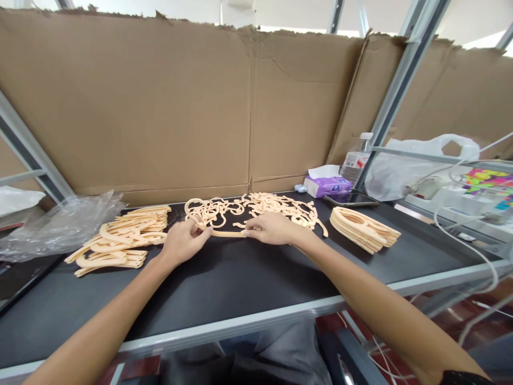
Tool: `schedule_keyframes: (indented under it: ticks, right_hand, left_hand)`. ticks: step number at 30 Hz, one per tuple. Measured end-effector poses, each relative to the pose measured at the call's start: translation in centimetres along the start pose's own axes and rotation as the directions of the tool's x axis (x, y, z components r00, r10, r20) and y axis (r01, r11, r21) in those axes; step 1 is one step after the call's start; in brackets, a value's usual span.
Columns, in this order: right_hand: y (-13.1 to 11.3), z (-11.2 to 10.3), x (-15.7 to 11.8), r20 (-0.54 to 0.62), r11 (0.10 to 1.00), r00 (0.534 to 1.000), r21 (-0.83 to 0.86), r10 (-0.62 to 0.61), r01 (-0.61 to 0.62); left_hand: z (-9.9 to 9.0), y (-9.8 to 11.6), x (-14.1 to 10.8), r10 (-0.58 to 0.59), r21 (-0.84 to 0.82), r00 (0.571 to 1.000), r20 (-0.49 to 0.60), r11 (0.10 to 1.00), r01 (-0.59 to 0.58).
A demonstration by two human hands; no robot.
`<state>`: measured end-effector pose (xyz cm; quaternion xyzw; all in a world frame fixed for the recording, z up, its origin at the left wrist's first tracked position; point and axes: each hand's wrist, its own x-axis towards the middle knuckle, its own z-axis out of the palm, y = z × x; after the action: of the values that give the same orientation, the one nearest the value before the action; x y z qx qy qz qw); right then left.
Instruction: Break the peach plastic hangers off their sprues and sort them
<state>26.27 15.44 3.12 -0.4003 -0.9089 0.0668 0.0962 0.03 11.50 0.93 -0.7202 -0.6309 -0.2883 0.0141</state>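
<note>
A slim beige plastic hanger part [228, 233] stretches between my two hands, low over the dark tabletop. My left hand [183, 241] pinches its left end, where a beige loop rises beside the fingers. The right end is between the thumb and fingers of my right hand [272, 228]. Just behind both hands lies a loose heap of small curved beige hook pieces [276, 206]. Left of my left hand, a spread pile of curved beige hanger arms [116, 240] rests on the table. My fingers partly cover both ends of the held part.
A neat stack of beige hanger pieces [360, 230] lies to the right. Behind it are a phone [350, 200], a purple tissue pack [328, 186] and a bottle [356, 163]. Clear plastic wrap [60, 224] lies left. Cardboard [168, 107] walls the back; a metal edge [240, 324] runs in front.
</note>
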Motion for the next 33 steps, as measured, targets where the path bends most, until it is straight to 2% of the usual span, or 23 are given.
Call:
schedule_keyframes:
  ticks: [5,13,22,33]
  right_hand:
    - [-0.4,-0.1,-0.2,0.021,0.997,1.0,-0.081,-0.003,0.005]
    - [-1.6,-0.4,-0.8,-0.013,0.962,0.999,-0.27,-0.051,0.045]
    - [-1.4,-0.5,-0.8,-0.011,0.966,0.999,-0.255,-0.047,0.042]
    - [-0.9,-0.9,-1.0,-0.013,0.969,1.0,-0.246,-0.01,0.006]
  left_hand:
    - [-0.1,0.4,-0.1,-0.008,0.001,1.0,0.0,1.0,0.008]
    - [-0.1,0.6,-0.2,-0.002,-0.018,1.0,0.011,1.0,0.002]
    - [-0.1,0.4,-0.1,0.001,-0.032,1.0,0.009,0.999,0.0]
    - [-0.2,0.9,-0.1,-0.013,-0.006,0.996,0.083,1.0,0.013]
